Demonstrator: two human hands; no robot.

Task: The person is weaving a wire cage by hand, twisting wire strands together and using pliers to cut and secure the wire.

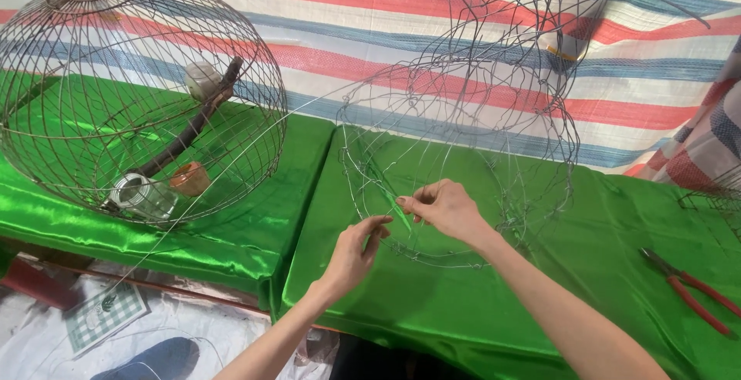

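Green satin covers the table (432, 303), and just above its near edge the person's two bare hands meet over a half-built wire frame (463, 156). The left hand (353, 252) comes up from below with thumb and forefinger pinched narrow, seemingly on a thin strand of wire; I cannot tell how firmly it grips. The right hand (444, 208) closes its fingertips on the frame's lower hoop, just beside the left, touching the wire where a green tie or strip shows between them. To my eye this is the binding step: a strand being wound onto the ring at one joint. The next move would call for steady tension and a small, tight twist without bending the hoop. Off to the right lie red-handled pliers (695, 291), well apart from both hands. Farther back on the left stands a finished round wire cage (139, 94) with a perch and small cups inside, and behind everything hangs a striped tarpaulin (370, 32).
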